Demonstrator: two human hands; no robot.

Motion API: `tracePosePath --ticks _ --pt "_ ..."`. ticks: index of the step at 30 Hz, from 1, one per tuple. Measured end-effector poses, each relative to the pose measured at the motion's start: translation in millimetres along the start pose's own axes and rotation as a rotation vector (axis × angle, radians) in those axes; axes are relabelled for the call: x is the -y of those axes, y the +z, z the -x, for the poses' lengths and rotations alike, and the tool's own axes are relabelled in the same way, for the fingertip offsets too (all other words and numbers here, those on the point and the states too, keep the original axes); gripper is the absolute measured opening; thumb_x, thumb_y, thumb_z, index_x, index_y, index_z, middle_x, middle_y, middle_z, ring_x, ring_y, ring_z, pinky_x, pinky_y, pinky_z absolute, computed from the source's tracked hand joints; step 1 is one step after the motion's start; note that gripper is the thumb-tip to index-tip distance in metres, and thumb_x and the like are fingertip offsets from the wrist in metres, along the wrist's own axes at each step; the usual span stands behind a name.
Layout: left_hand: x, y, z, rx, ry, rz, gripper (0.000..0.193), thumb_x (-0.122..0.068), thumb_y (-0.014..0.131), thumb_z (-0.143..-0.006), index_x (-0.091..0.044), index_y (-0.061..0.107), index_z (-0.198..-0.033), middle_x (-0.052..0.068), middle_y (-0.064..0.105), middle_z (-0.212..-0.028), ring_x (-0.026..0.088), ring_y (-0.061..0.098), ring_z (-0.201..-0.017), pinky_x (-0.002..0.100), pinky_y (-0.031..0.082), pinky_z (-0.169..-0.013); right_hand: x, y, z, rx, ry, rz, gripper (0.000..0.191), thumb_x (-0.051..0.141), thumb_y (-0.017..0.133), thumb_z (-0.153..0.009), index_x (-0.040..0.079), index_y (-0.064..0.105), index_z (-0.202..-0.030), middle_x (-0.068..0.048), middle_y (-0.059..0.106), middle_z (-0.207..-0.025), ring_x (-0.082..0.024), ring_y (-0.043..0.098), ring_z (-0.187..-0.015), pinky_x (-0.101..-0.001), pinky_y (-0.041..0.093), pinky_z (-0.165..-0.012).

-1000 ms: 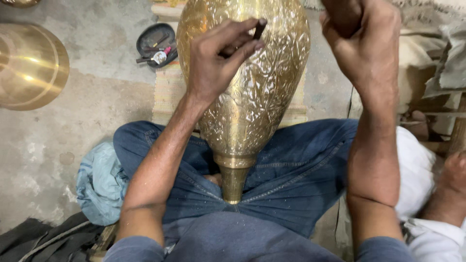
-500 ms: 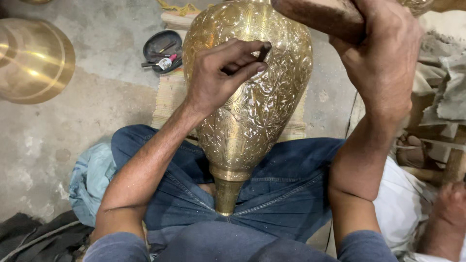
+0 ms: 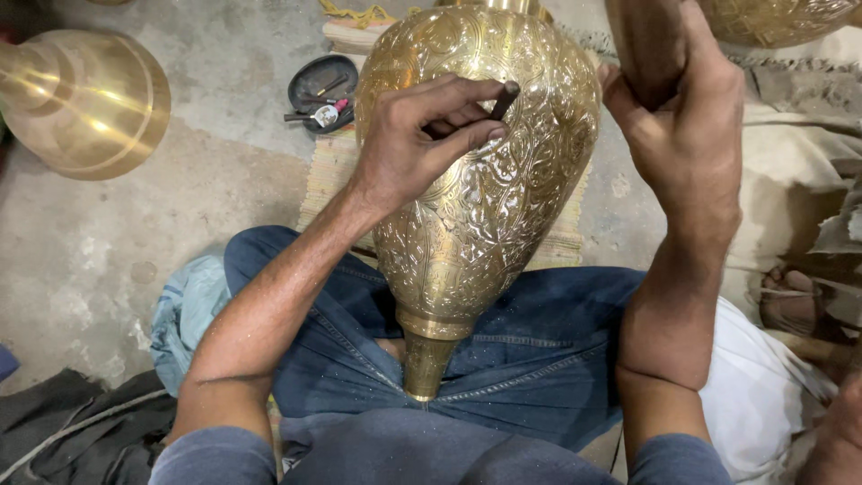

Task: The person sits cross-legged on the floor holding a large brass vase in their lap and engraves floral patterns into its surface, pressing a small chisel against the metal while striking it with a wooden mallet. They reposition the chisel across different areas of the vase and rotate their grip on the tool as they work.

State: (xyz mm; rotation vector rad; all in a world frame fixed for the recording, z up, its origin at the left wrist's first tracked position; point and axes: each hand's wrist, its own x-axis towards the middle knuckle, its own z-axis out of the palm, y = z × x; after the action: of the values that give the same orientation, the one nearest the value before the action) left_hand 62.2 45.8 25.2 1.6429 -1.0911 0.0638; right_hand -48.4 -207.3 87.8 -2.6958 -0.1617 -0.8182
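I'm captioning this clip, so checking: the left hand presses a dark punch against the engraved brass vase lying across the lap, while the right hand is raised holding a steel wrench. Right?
Not quite. In the head view the right hand is raised holding a brown wooden mallet, not a steel wrench. The rest holds: the left hand presses a dark punch against the engraved brass vase lying across the lap.

A single head-worn view looks steeply down from close above the seated person's lap, facing forward over the brass vase (image 3: 480,171) between the knees, with both forearms near the lens and the concrete floor (image 3: 206,171) beyond
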Motion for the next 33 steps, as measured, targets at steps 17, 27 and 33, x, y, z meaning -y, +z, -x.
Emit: tracePosePath --ticks 17,27,33 --pt "6.6 1.3 -1.6 0.006 0.06 -0.04 0.028 -0.014 0.08 -0.101 -0.006 0.07 -0.127 0.006 0.076 -0.105 0.014 0.08 -0.092 0.027 0.071 -0.081 24.7 -10.0 -6.5 -0.03 -0.128 0.446 0.032 0.007 0.085 -0.086 0.005 0.061 -0.106 -0.008 0.07 -0.089 -0.027 0.068 -0.079 -0.0453 0.05 -0.071" --pt "-6.0 -3.1 -3.5 0.005 0.051 -0.024 0.033 -0.012 0.082 -0.099 -0.007 0.07 -0.129 0.005 0.077 -0.104 0.013 0.08 -0.09 0.026 0.068 -0.078 10.9 -4.9 1.2 -0.039 -0.069 -0.053 0.016 -0.006 0.067 -0.097 -0.001 0.057 -0.108 -0.015 0.069 -0.098 -0.031 0.072 -0.09 -0.0388 0.056 -0.08" --pt "1.1 -0.5 -3.2 -0.001 0.078 -0.037 0.033 -0.013 0.08 -0.101 -0.007 0.069 -0.132 0.005 0.077 -0.106 0.015 0.081 -0.093 0.027 0.07 -0.083 20.4 -2.8 -4.5 -0.101 0.007 -0.018 0.029 0.01 0.085 -0.097 0.003 0.06 -0.11 -0.013 0.07 -0.09 -0.032 0.07 -0.08 -0.0427 0.053 -0.07"
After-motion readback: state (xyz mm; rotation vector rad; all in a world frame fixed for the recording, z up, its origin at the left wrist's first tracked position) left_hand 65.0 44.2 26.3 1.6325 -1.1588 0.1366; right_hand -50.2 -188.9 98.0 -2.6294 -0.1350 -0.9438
